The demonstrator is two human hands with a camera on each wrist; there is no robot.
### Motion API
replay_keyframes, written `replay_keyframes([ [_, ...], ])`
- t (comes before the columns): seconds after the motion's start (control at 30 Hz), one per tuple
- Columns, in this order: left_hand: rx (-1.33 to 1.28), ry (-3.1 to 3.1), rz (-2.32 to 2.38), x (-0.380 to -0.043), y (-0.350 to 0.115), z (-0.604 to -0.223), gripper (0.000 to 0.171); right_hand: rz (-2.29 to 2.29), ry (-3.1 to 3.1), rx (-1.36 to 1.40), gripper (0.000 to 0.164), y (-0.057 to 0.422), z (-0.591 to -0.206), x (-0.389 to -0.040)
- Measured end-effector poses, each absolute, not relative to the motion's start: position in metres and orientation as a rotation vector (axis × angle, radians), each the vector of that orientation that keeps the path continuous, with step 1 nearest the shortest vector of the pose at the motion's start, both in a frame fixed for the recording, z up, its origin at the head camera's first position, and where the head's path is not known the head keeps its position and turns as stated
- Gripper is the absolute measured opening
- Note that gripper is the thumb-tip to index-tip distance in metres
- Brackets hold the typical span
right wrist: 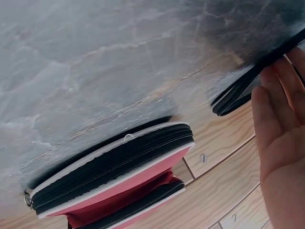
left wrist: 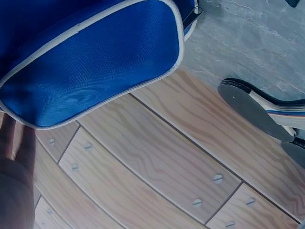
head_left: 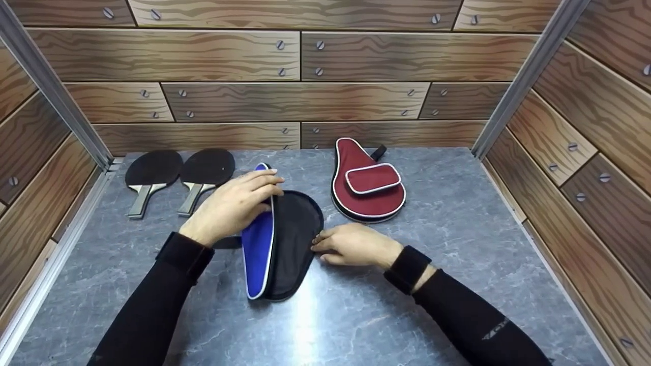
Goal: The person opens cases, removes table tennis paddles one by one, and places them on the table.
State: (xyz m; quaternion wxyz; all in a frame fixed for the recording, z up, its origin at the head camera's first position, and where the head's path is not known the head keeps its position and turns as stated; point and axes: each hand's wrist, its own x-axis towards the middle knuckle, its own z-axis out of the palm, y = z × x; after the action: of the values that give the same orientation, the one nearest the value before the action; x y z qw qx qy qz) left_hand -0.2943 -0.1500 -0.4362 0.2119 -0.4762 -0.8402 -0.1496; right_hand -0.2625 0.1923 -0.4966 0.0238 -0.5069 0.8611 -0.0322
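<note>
A blue table tennis bat case point(head_left: 258, 254) with white piping stands unzipped in the head view, its black inner side point(head_left: 295, 239) spread to the right. My left hand point(head_left: 231, 206) grips the blue cover near its upper end, fingers over the edge. In the left wrist view the case's blue pocket point(left wrist: 95, 67) hides most of those fingers. On the right, fingertips of my right hand point(head_left: 353, 245) touch the black rim. The right wrist view shows fairly straight fingers point(right wrist: 279, 100) against that zippered rim point(right wrist: 236, 95).
Two black bats point(head_left: 153, 168) point(head_left: 208, 166) lie at the back left of the grey marbled table point(head_left: 457, 229). A red bat case point(head_left: 368, 206) with a front pocket lies at the back, right of the blue one. Wood-patterned walls point(head_left: 300, 101) border the table at the back and sides.
</note>
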Motion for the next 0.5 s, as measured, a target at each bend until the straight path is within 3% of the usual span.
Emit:
replay_keyframes([
  [0.5, -1.216, -2.515, -0.464, -0.318, -0.148, -0.449, 0.054, -0.098, 2.661, -1.617, 0.034, 0.188, -0.499, -0.264],
])
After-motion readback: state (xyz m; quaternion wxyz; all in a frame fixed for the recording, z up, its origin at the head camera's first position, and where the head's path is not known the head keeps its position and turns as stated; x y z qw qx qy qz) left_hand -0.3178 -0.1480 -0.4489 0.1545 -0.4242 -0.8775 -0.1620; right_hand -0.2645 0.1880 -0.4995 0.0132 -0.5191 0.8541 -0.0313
